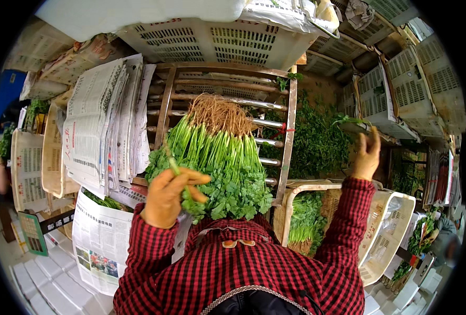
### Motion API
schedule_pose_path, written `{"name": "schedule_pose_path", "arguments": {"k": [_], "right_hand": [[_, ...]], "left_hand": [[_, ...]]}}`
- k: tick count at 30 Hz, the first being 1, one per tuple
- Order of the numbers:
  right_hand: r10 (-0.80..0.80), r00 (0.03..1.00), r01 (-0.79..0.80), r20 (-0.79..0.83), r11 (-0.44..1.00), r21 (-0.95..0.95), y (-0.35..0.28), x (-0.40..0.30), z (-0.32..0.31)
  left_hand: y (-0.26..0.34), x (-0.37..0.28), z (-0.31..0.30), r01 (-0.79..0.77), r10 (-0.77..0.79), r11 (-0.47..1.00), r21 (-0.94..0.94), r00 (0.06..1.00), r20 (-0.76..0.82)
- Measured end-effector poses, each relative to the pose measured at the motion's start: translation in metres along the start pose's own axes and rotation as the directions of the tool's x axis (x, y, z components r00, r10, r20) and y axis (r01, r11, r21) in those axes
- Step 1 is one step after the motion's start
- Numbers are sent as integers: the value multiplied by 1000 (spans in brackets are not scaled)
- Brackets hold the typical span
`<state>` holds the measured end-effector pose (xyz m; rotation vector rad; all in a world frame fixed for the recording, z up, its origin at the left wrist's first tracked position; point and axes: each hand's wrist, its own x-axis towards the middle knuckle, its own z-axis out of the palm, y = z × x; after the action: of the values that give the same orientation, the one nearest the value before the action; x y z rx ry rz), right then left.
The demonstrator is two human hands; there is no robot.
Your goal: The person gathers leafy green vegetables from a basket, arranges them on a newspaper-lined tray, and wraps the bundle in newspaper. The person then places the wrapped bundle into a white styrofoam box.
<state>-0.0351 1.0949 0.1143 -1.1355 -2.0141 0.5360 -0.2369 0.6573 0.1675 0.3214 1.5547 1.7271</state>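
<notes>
A large bundle of leafy celery (221, 157) lies before me on a metal-barred rack (290, 157). Its brown roots (217, 112) point away from me and its leaves towards me. Over the bundle's left side, my left hand (166, 197), in an orange glove, grips a single celery stalk (174, 165) upright between thumb and fingers. Far out to the right, my gloved right hand (366, 157) is raised with its fingers spread. A small green sprig (351, 119) reaches its fingertips; whether they pinch it is unclear.
Loose greens (315, 138) cover the floor right of the rack. A plastic crate (290, 212) of bundled greens stands near my right side. Stacked newspapers (91, 130) lie left. A white slotted crate (201, 41) stands beyond the rack. A person (445, 240) is at far right.
</notes>
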Motion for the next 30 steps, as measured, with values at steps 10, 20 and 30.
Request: {"name": "schedule_pose_path", "arguments": {"k": [10, 20, 30], "right_hand": [[-29, 472, -474, 881, 834, 281, -107, -149, 106], [1, 460, -518, 888, 813, 267, -99, -141, 98], [-74, 589, -380, 805, 854, 356, -99, -138, 104]], "left_hand": [[-79, 107, 55, 383, -333, 873, 304, 921, -205], [-71, 88, 60, -10, 155, 663, 749, 980, -124], [-53, 66, 50, -309, 443, 275, 910, 881, 165]]}}
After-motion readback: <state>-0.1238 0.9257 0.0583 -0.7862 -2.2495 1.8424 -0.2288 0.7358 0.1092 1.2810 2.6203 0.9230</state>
